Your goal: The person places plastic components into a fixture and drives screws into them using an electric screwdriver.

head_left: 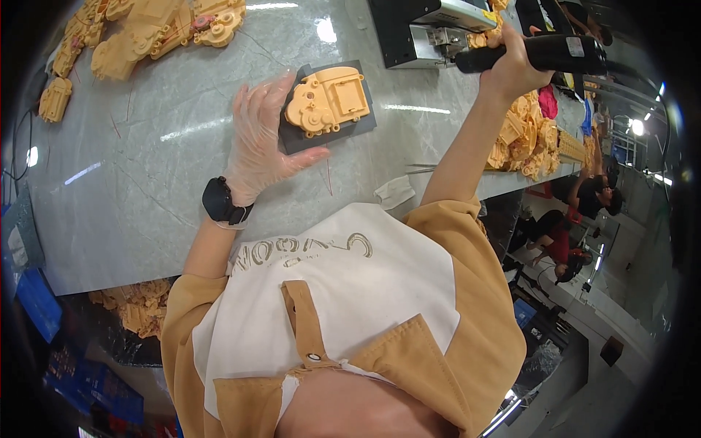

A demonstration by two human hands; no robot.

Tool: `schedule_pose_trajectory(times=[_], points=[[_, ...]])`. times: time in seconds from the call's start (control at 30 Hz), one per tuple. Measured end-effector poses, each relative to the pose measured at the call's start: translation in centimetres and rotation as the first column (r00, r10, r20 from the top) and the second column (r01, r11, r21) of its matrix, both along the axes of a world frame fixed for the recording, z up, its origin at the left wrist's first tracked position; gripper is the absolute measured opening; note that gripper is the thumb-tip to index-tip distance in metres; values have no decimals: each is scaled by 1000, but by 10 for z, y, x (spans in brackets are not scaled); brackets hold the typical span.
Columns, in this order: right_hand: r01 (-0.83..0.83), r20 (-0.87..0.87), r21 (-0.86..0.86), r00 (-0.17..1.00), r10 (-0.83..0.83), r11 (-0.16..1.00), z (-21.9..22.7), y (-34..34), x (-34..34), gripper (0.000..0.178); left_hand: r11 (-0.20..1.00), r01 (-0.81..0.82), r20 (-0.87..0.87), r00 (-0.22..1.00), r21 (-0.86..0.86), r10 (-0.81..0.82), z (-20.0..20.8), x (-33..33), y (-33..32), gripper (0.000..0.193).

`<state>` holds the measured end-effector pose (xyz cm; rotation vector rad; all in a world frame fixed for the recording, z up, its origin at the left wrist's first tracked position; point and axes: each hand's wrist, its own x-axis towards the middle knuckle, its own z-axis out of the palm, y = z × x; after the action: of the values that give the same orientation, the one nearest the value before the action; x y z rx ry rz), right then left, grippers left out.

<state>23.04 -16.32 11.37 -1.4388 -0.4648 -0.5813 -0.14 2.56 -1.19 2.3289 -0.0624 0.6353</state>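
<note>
My left hand (263, 139), in a thin clear glove, has its fingers and thumb spread around the left and near edges of a dark block (358, 131). The fingertips lie at the block's edge; whether they press on it I cannot tell. On the block rests an orange plastic gear housing (328, 101) with round bosses and a square recess. Bare and raised to the far right, my right hand (511, 66) is wrapped around a black electric screwdriver (566, 55). The screwdriver is held roughly level beside a black and silver machine (427, 36), and its tip cannot be made out.
Orange plastic parts lie in groups at the far left (157, 36) and in a pile at the right (529, 139). Metal tweezers (420, 168) and a white scrap (395, 191) lie on the grey table (168, 168). Several people are at work on the right.
</note>
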Motion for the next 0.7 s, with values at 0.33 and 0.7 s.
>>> schedule_pose_trajectory(times=[0.33, 0.7], points=[[-471, -162, 284, 835, 526, 835, 6, 66, -124, 44, 1000, -31, -84, 996, -2, 31, -1, 6, 0, 92], [-345, -232, 47, 909, 346, 937, 1, 118, -129, 27, 992, -119, -65, 990, 40, 122, 0, -1, -3, 80]])
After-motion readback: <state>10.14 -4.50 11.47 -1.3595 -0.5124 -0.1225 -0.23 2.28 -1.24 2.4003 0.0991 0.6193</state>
